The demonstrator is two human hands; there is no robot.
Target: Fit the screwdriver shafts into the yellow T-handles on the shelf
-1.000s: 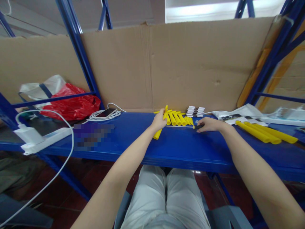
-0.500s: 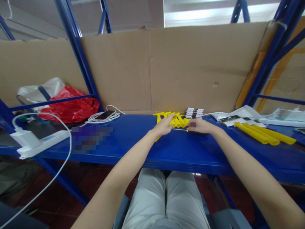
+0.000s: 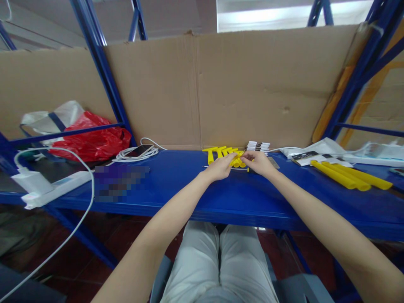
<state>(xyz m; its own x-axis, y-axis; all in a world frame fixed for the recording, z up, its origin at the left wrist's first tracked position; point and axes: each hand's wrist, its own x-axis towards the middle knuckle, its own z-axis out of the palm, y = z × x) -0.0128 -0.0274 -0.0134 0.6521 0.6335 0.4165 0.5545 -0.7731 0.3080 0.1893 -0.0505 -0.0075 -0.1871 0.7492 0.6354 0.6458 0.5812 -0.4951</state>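
Note:
My left hand [image 3: 222,167] is closed around a yellow plastic piece [image 3: 239,155], most of it hidden by the fingers. My right hand [image 3: 257,162] meets it from the right, fingertips pinched together at the piece's end; whatever small thing they grip is hidden. Just behind the hands, several yellow T-shaped plastic pieces [image 3: 211,156] lie in a row. A thin metal rod [image 3: 241,169], like a screwdriver shaft, lies across the blue tabletop below my hands, its right end under my right hand.
Behind my right hand sits a stack of white cards with black bands [image 3: 252,145]. Long yellow tubes [image 3: 334,176] lie at the right beside a white bag [image 3: 318,148]. A power strip [image 3: 59,189], coiled white cable [image 3: 126,156] and red plastic bag [image 3: 91,136] are left. Cardboard [image 3: 252,84] stands behind.
My right hand has moved left and slightly up from the rod's right end to meet my left hand. The yellow end that stuck out below my left hand no longer shows there.

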